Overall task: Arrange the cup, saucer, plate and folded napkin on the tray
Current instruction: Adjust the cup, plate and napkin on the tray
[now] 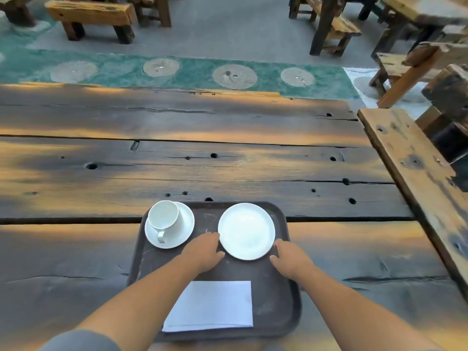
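Note:
A dark brown tray [273, 295] lies on the wooden table near its front edge. At its far left a white cup [166, 219] stands on a white saucer [186, 228], handle toward me. A white plate [246, 231] lies flat at the tray's far right. A folded white napkin [211, 305] rests on the near part of the tray. My left hand [203, 252] touches the plate's left rim and my right hand [291, 258] its right rim, fingers spread flat on the tray. Neither hand has the plate lifted.
The table [177, 160] is made of dark weathered planks with knot holes. A wooden bench [415, 171] runs along its right side. More benches and tables stand on the floor beyond.

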`<control>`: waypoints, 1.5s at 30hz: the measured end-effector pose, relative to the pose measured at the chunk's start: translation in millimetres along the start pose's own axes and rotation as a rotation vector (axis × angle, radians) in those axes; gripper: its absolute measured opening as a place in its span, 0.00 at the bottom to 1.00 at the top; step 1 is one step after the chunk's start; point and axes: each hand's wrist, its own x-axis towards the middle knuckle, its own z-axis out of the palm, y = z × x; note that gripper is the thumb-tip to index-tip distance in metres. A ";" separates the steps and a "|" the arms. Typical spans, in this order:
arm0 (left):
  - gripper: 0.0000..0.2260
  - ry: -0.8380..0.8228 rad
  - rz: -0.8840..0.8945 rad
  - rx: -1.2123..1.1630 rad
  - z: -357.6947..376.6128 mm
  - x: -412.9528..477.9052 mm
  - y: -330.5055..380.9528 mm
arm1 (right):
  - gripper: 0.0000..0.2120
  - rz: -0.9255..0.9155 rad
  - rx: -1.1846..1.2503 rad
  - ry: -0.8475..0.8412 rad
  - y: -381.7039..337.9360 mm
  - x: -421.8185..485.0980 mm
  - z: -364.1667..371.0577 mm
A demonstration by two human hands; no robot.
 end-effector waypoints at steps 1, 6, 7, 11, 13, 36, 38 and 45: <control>0.20 -0.003 -0.010 0.003 -1.0 3.8 0.4 | 0.16 -0.001 0.007 -0.004 3.1 4.4 -2.5; 0.16 -0.006 -0.082 -0.019 -5.9 22.9 -3.2 | 0.14 0.009 0.042 -0.010 11.0 26.4 -11.3; 0.15 -0.010 -0.097 -0.023 -6.5 26.4 -3.7 | 0.13 0.016 0.051 -0.005 11.8 30.5 -12.7; 0.10 -0.016 -0.166 -0.077 -6.8 41.2 -4.8 | 0.11 0.085 0.190 0.018 13.2 46.2 -15.2; 0.09 0.001 -0.219 -0.165 -4.7 46.5 -5.5 | 0.08 0.115 0.249 0.035 14.1 52.0 -12.9; 0.09 0.070 -0.455 -0.690 21.2 63.9 10.1 | 0.07 0.259 0.037 0.080 14.9 62.9 -10.6; 0.08 0.063 -0.453 -0.697 21.6 64.7 13.2 | 0.08 0.270 0.045 0.090 18.2 63.5 -10.4; 0.10 0.070 -0.458 -0.674 23.8 67.6 17.1 | 0.07 0.236 0.088 0.097 25.7 64.8 -6.5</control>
